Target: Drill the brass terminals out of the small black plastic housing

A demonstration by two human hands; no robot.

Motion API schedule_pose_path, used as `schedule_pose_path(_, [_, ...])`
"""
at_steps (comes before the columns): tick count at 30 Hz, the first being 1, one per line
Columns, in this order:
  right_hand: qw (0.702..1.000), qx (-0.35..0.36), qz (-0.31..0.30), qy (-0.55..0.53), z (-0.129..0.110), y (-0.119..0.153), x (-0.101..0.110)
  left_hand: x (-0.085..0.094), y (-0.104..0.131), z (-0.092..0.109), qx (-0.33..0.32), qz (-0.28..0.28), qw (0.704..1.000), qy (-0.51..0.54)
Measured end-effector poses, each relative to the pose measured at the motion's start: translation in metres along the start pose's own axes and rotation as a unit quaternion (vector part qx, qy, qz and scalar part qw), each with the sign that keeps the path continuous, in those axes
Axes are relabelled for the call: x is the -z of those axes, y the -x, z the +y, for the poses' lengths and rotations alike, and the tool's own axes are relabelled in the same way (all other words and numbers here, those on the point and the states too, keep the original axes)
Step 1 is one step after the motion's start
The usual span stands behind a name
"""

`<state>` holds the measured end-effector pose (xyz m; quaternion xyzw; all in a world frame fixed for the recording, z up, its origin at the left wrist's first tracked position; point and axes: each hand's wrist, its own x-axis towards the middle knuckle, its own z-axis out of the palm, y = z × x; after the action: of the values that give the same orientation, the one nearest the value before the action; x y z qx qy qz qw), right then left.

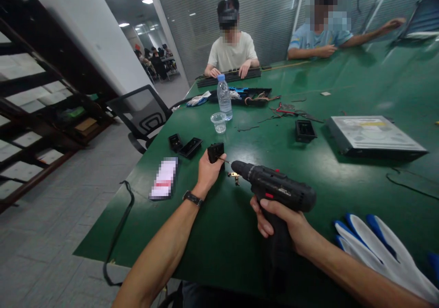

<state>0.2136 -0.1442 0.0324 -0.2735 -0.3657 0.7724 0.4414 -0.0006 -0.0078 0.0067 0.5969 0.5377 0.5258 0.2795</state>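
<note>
My left hand [210, 170] is closed around a small black plastic part [215, 151] near the middle of the green table [192, 184]. A black cordless drill [277, 184] is in my right hand [279, 216], its handle wrapped by the fingers. The drill points left, and its thin bit reaches the black part by my left thumb; whether the tip touches it is too small to tell. Just below the bit, a small brass-coloured metal piece [235, 175] lies on the table. Two black plastic housings [190, 147] [175, 142] lie behind my left hand.
A phone [164, 178] and strap [120, 225] lie left. Ahead are a clear cup [218, 123], bottle [224, 98] and tool tray [254, 96]. Right: black frame [305, 131], metal box [375, 136], white-blue gloves [384, 248]. Two people sit across the table.
</note>
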Motion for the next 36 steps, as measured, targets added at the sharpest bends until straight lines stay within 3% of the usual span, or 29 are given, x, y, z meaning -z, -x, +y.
schedule_pose_path(36, [1.0, 0.022, -0.006, -0.008, 0.0042, -0.0006, 0.0023, -0.0018, -0.0029, -0.0048, 0.003, 0.025, 1.0, -0.01])
